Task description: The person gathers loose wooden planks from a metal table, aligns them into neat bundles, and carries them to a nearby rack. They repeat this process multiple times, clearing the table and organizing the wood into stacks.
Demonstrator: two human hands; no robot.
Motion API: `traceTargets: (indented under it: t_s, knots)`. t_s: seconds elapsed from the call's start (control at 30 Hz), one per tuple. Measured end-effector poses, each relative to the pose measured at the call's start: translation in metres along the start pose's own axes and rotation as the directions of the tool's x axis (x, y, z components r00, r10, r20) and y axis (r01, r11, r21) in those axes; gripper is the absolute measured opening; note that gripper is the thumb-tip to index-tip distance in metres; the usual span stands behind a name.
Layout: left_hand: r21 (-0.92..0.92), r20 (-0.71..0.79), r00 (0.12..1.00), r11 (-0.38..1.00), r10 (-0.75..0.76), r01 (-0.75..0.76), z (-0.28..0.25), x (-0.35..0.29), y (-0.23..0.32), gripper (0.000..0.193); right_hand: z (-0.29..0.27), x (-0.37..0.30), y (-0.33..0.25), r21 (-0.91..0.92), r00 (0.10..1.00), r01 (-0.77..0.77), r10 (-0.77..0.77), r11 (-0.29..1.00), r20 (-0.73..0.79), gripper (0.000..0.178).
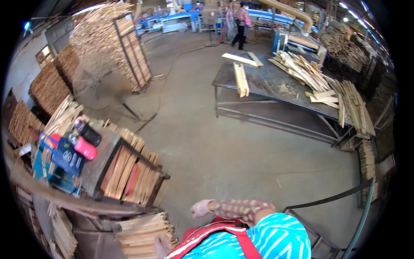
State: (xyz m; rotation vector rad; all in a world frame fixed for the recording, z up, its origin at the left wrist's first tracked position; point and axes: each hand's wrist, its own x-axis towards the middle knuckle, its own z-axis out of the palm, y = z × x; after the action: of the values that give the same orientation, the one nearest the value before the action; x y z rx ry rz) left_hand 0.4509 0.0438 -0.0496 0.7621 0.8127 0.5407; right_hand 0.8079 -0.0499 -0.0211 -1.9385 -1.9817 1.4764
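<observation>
My right hand (202,209), in a pale pink glove with a checked sleeve cover behind it, reaches across in front of my red apron (211,234). Nothing shows in it, and its fingers look loosely extended above the floor. Low in the picture, my left hand (162,245) appears as a blurred gloved shape beside a stack of wooden slats (144,235). Its fingers cannot be made out, nor whether it touches the slats.
A metal table (276,88) with loose wood strips (302,71) stands ahead right. At left, a bench (100,162) carries bottles (86,146) and a dark blue bag (68,156). A curved bar (362,220) is near right. A person (242,26) is far off.
</observation>
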Motion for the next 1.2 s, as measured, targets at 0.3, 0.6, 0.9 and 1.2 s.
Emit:
traceTargets:
  t_s: [0.3,0.6,0.9,1.2]
  knots:
    - [-0.051,0.001,0.947,0.945,-0.323,0.322,0.186,0.301,0.1,0.037,-0.046,-0.145,0.188,0.807,0.428,0.086,0.71,0.585,-0.56,0.033]
    - [0.535,0.364,0.826,0.822,-0.431,0.194,0.597,0.523,0.006,0.014,-0.009,-0.225,0.316,0.701,-0.466,-0.102,0.588,0.706,-0.661,0.015]
    - [0.71,0.607,0.366,0.688,-0.705,0.148,0.906,0.477,-0.155,0.024,-0.063,-0.31,0.42,0.529,-0.364,0.805,0.928,0.269,0.083,0.024]
    - [0.757,0.523,0.293,0.278,-0.801,-0.592,1.026,0.447,-0.237,0.047,-0.135,-0.497,0.637,0.434,-0.143,0.886,0.987,0.163,-0.08,0.03]
